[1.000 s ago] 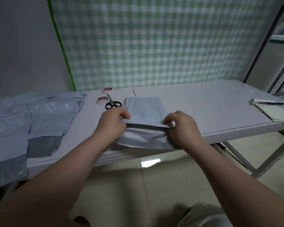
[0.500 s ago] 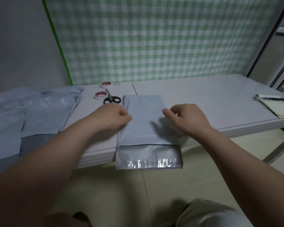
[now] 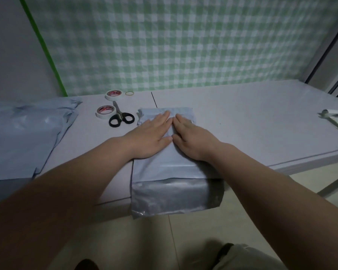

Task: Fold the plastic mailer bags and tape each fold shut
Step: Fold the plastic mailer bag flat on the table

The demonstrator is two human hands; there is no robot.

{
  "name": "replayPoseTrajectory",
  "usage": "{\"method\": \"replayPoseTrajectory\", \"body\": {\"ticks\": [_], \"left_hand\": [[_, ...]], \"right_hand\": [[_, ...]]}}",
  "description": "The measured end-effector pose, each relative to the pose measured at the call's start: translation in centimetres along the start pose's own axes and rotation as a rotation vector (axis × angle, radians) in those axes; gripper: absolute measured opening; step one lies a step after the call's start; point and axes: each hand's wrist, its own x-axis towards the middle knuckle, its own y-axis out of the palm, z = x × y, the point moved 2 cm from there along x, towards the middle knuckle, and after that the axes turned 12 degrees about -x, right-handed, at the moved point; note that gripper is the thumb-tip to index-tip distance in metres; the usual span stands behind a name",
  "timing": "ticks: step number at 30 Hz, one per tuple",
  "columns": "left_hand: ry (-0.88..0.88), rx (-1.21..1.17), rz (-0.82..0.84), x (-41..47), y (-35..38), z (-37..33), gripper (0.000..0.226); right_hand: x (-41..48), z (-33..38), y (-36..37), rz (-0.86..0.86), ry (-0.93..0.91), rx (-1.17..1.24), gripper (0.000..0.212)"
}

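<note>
A pale grey mailer bag (image 3: 170, 166) lies flat on the table (image 3: 252, 121), its darker shiny flap (image 3: 176, 197) hanging over the near edge. My left hand (image 3: 150, 135) and my right hand (image 3: 191, 137) press side by side on the bag's far half, palms down, fingers straight, thumbs nearly touching. Two white tape rolls (image 3: 105, 112) (image 3: 113, 94) and black-handled scissors (image 3: 121, 117) lie just left of the bag.
A pile of more grey mailer bags (image 3: 21, 137) covers the table's left end. A small rubber band (image 3: 129, 93) lies by the far tape roll. A notepad with a pen (image 3: 336, 119) sits at the right edge. A green checked cloth hangs behind.
The folded-up bag was let go and laid out flat, flap over the table edge. Both hands moved forward from its near corners and now press flat on its far half.
</note>
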Motion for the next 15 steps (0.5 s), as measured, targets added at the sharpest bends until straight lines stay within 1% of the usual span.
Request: {"method": "replayPoseTrajectory", "body": {"ticks": [6, 10, 15], "left_hand": [[-0.032, 0.062, 0.006, 2.2, -0.1, 0.4, 0.062], [-0.001, 0.089, 0.056, 1.1, -0.3, 0.1, 0.058], [-0.019, 0.092, 0.081, -0.5, -0.3, -0.2, 0.055]], "right_hand": [[1.4, -1.4, 0.0, 0.038, 0.017, -0.064, 0.059], [1.0, -1.5, 0.2, 0.060, 0.001, -0.105, 0.060], [-0.5, -1.6, -0.1, 0.065, -0.008, -0.123, 0.061]]}}
